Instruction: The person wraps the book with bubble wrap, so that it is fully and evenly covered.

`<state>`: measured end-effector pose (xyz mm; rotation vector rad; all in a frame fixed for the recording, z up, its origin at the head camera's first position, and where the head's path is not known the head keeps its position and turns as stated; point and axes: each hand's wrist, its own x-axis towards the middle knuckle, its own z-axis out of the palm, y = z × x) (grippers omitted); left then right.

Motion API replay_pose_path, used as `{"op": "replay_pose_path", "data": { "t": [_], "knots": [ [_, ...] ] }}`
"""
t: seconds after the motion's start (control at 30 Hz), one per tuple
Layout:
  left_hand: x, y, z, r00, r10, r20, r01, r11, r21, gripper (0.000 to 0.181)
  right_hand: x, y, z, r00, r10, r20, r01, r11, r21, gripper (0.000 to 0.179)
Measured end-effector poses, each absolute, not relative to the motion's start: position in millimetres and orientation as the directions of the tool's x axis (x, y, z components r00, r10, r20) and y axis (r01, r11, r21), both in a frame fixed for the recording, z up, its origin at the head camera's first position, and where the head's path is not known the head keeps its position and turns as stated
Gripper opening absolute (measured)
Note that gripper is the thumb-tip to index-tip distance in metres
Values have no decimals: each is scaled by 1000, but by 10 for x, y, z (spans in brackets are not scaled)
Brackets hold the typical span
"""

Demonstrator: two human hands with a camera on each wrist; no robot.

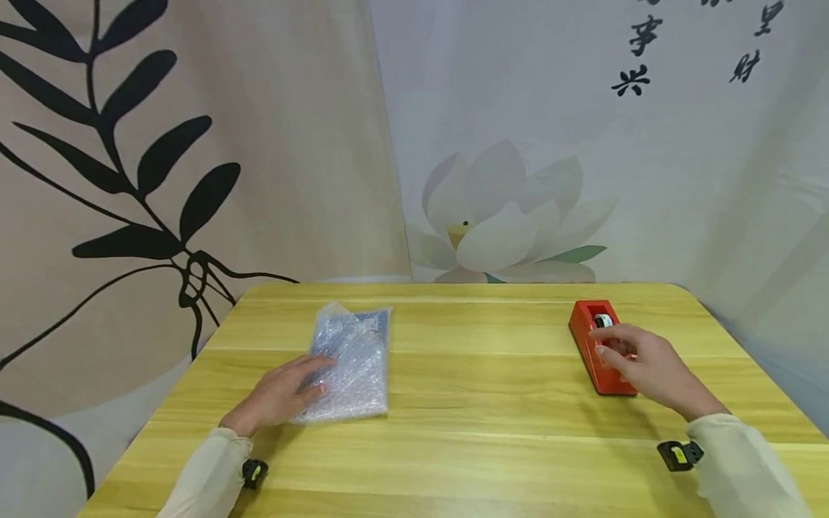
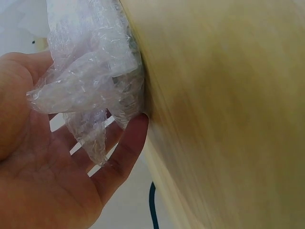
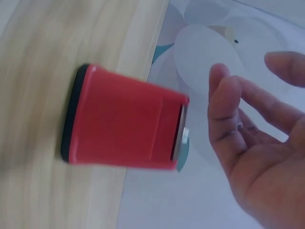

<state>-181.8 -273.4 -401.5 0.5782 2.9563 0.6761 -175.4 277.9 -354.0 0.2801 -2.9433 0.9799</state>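
Observation:
A flat bubble-wrapped package (image 1: pixel 359 374) with a bluish item inside lies on the left of the table. My left hand (image 1: pixel 281 392) rests at its left edge, index finger and thumb reaching over the wrap with loose, fairly straight fingers. In the left wrist view, crumpled bubble wrap (image 2: pixel 90 71) hides some fingertips, and one finger touches down beside it. On the right stands a red tape dispenser (image 1: pixel 592 360) with a small roll. Over it hovers my right hand (image 1: pixel 648 363), fingers loosely bent. The right wrist view shows a gap between this hand and the dispenser (image 3: pixel 124 119).
The yellow wood-grain table (image 1: pixel 479 432) has its far edge against a cloth backdrop (image 1: pixel 311 144) printed with leaves, a lotus and characters. A small black device (image 1: pixel 680 455) is strapped at each wrist.

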Motion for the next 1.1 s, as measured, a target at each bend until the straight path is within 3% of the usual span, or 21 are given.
{"op": "replay_pose_path", "data": {
  "t": [0.37, 0.87, 1.1],
  "knots": [
    [-1811, -2748, -4032, -928, 367, 63, 357, 832, 425, 45, -1729, 2976, -3626, -982, -111, 152, -171, 862, -477, 32],
    [-1810, -2745, -4053, -932, 361, 41, 343, 837, 426, 45, -1810, 3122, -3702, -999, -11, 43, -29, 895, -445, 42],
    [-1807, -2744, -4062, -930, 364, 43, 346, 832, 434, 45, -1860, 3169, -3786, -1000, 29, -11, 31, 873, -487, 47]
  ]
}}
